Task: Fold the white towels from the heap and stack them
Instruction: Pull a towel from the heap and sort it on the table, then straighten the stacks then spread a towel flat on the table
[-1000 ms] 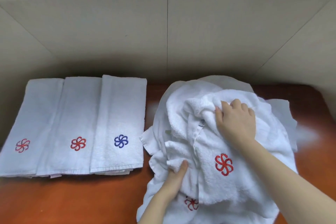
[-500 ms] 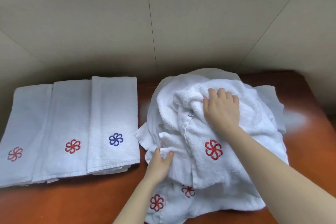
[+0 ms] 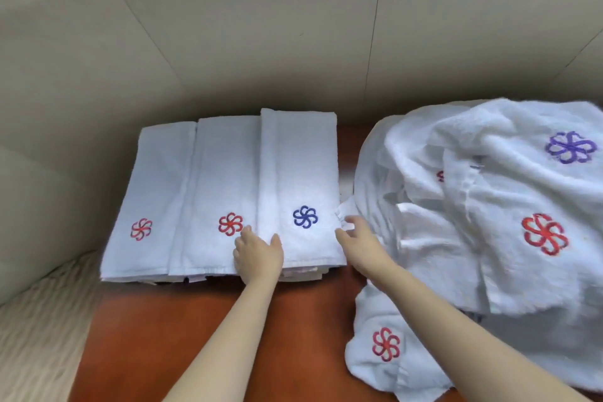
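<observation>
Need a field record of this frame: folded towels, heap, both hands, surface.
folded towels: three side by side at left; logos red, red, blue, left to right
heap: unfolded white towels at right; red and purple logos showing
left hand: flat on the near edge of the folded towels, over the seam between the middle one and the blue-logo towel
right hand: at the blue-logo towel's right edge, fingers spread, blurred, nothing visibly held
table: reddish-brown wood
</observation>
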`<state>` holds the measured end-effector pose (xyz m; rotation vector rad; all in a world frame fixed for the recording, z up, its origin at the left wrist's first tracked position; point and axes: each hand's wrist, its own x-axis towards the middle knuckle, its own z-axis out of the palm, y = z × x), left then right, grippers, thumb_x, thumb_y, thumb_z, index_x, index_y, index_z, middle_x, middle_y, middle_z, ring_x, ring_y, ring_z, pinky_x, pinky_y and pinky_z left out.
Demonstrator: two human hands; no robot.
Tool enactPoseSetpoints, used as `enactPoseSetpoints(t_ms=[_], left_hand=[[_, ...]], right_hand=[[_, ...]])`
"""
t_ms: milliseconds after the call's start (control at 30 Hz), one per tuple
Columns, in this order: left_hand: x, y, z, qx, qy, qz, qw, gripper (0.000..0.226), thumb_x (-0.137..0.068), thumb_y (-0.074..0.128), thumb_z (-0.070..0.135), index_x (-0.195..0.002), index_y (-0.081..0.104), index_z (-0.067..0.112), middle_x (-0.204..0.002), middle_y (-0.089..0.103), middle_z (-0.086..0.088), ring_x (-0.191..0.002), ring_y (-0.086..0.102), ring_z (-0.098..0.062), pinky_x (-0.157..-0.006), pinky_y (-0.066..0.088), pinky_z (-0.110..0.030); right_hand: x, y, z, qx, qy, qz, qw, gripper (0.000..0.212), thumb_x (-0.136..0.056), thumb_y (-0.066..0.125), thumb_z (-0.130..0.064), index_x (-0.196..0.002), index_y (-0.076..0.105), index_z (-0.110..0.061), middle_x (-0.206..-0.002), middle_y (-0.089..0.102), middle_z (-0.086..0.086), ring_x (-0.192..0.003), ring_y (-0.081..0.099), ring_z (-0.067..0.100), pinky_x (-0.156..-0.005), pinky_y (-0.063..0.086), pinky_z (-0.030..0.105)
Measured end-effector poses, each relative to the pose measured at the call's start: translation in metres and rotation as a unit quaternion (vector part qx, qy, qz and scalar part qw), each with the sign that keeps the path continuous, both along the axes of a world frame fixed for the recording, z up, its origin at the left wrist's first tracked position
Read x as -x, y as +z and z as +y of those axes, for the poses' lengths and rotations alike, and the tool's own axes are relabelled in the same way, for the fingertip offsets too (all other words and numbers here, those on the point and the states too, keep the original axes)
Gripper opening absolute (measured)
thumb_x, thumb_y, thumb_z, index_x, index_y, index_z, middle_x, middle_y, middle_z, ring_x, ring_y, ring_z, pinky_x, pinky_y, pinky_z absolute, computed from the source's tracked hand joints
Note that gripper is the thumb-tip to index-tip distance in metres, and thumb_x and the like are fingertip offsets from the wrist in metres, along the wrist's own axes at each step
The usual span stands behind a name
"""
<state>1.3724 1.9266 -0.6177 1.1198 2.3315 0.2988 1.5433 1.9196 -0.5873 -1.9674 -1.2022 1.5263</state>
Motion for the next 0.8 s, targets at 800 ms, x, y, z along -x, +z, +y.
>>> enactPoseSetpoints(t_ms=[800], left_hand=[[0.049, -0.029, 0.002, -0.096, -0.156, 0.063, 0.981, 0.029, -0.094, 0.057, 0.030, -0.112, 0.043, 0.013, -0.110, 0.053, -0.004, -0.090, 0.059, -0.032, -0.061, 0.038, -0.033]], right_hand=[[0.022, -0.076, 0.021, 0.033, -0.124, 0.083, 0.988, 0.041, -0.090, 0.059, -0.042, -0.118, 0.049, -0.013, -0.111, 0.060, 0.001, -0.096, 0.060, 0.017, -0.089, 0.048, 0.035]])
